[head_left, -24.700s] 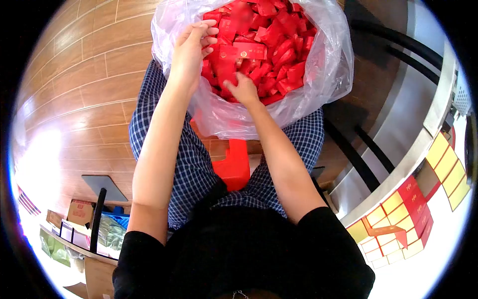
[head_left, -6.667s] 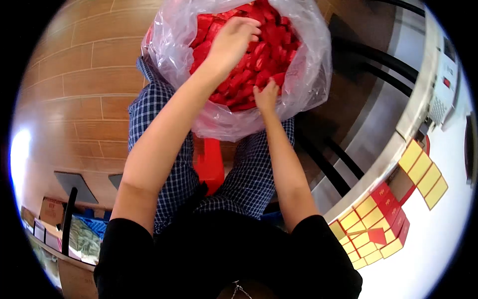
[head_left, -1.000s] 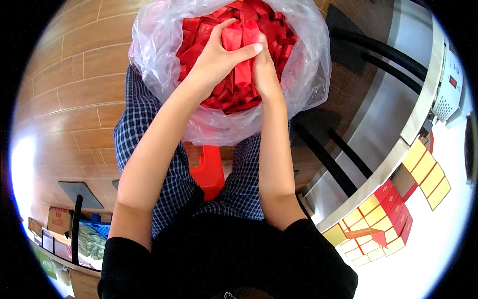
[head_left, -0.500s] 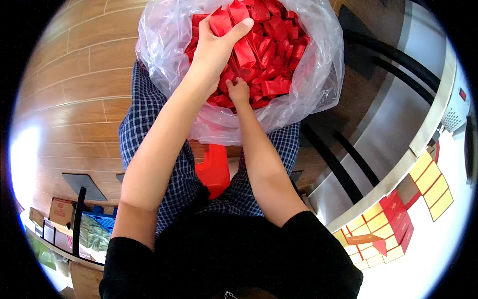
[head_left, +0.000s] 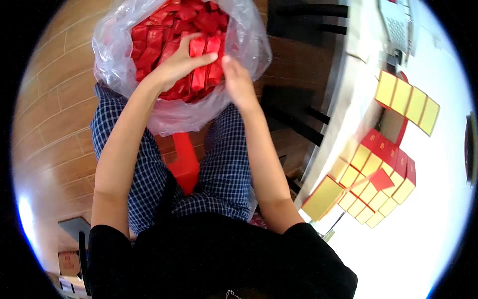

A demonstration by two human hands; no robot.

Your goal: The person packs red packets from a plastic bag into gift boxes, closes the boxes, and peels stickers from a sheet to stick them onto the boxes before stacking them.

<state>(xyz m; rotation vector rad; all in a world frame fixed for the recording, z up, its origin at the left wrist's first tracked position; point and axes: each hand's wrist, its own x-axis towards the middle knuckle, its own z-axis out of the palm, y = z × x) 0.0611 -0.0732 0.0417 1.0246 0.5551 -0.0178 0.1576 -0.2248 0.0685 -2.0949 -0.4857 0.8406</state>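
A large clear plastic bag (head_left: 254, 50), full of small red foil-wrapped packets (head_left: 154, 37), stands open in front of my knees. Over the bag, my left hand (head_left: 178, 65) grips a row of several red packets (head_left: 198, 65), its thumb lying across their near side. My right hand (head_left: 239, 82) is at the right end of that row, fingertips against a red packet (head_left: 217, 60). Slight blur and the packets partly hide its fingers.
Between my legs is a red plastic stool (head_left: 185, 164). To the right, a white table (head_left: 358, 249) bears a stack of red and yellow boxes (head_left: 373, 174), a row of yellow boxes (head_left: 408, 102) and a grey-white device (head_left: 396, 22). Wooden flooring (head_left: 55, 114) lies on the left.
My view has turned right, so the bag appears further left. My right hand has come up from the loose packets to the row in my left hand, which still grips packets.
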